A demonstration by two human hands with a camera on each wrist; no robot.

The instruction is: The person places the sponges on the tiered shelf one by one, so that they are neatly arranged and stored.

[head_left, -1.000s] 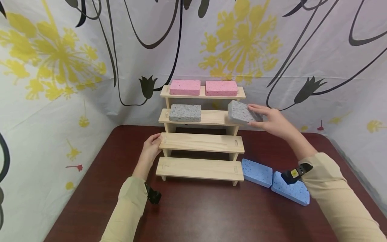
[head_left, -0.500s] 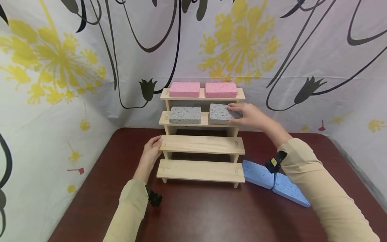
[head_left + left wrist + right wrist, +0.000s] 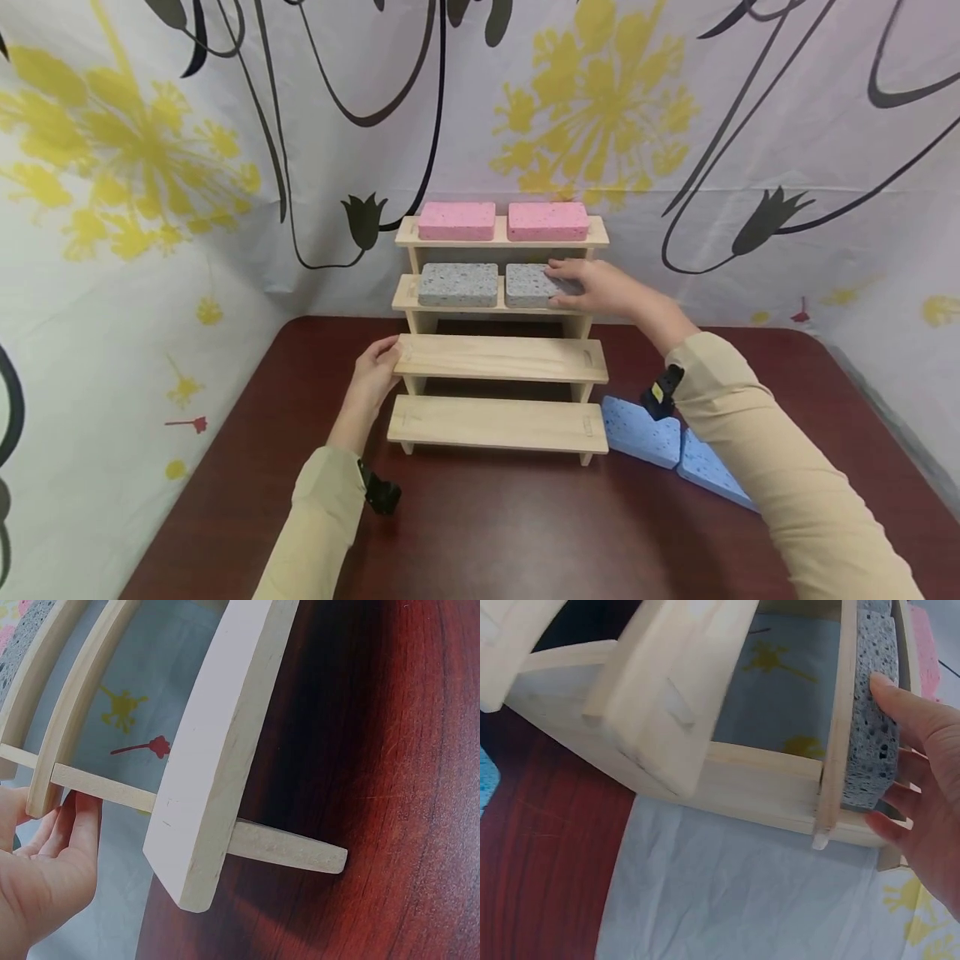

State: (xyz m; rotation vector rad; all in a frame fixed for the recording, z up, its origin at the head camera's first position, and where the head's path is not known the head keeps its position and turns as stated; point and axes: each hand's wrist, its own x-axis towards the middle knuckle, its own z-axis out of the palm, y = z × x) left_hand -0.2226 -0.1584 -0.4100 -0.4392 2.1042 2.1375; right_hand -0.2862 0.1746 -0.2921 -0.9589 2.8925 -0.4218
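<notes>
A four-step wooden display stand (image 3: 498,357) is in the middle of the head view. My left hand (image 3: 372,371) grips the left end of its second step from the bottom; in the left wrist view the fingers (image 3: 84,825) curl beneath that board. On the third step, my right hand (image 3: 600,287) holds a grey speckled sponge (image 3: 527,286) by its right end. The right wrist view shows the thumb on one side of this sponge (image 3: 874,720) and the other fingers round its end. A second grey sponge (image 3: 458,285) sits just left of it, a narrow gap between them.
Two pink sponges (image 3: 457,221) lie side by side on the top step. On the dark red-brown table (image 3: 480,525), right of the stand, are two blue sponges (image 3: 640,432), one partly hidden by the right sleeve. A patterned white cloth (image 3: 465,150) hangs behind.
My right hand has brought the grey sponge leftward from the right end of the third step, setting it down and sliding it nearer the other grey one. My left hand has stayed put.
</notes>
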